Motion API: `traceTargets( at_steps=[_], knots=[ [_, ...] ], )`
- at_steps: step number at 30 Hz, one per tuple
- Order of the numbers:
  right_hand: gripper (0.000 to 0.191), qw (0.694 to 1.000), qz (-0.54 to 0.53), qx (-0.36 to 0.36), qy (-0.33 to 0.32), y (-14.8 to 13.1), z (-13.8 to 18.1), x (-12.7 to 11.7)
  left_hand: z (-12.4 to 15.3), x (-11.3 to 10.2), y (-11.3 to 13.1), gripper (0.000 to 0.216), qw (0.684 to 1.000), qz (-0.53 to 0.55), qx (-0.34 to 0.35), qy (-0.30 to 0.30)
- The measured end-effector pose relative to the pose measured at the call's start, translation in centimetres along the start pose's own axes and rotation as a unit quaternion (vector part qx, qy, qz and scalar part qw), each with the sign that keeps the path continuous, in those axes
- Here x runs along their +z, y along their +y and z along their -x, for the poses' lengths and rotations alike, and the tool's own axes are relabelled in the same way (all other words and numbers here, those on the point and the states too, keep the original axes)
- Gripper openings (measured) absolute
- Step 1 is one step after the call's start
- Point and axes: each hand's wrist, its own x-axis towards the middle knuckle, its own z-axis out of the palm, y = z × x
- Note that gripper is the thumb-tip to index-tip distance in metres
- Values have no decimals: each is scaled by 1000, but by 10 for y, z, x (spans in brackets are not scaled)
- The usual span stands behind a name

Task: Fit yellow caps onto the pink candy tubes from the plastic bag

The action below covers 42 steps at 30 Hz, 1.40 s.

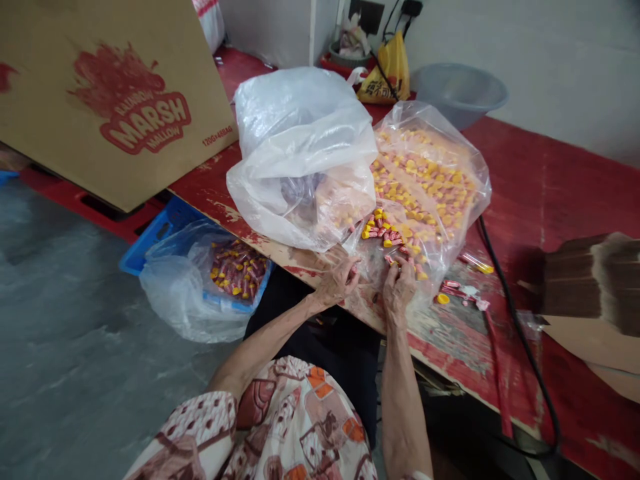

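Observation:
On the table's front edge, a clear plastic bag (450,160) lies with its mouth toward me, full of small red-and-white tubes with yellow caps. Some of the capped tubes (383,230) spill at the mouth. My right hand (399,288) rests there, its bent fingertips down among them; what they grip is hidden. Just left of it, my left hand (339,281) is closed in a pinch, with a small reddish bit showing at its fingertips, too small to name. A milky plastic bag (300,147) stands behind my left hand, with some pieces seen through its side.
Below left, a blue crate (165,227) holds a plastic bag of capped tubes (237,270). A large carton (145,80) stands at left. A loose yellow cap (443,299), red wrappers (463,292), a black cable (517,320), cardboard (590,280) and a grey basin (460,90) are rightward.

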Motion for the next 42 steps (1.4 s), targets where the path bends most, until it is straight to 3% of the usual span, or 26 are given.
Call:
traceTargets(
  at_steps=[42],
  knots=[
    [36, 999, -42, 3, 13, -2, -1, 0, 1, 5, -5, 35, 998, -20, 0, 61]
  ],
)
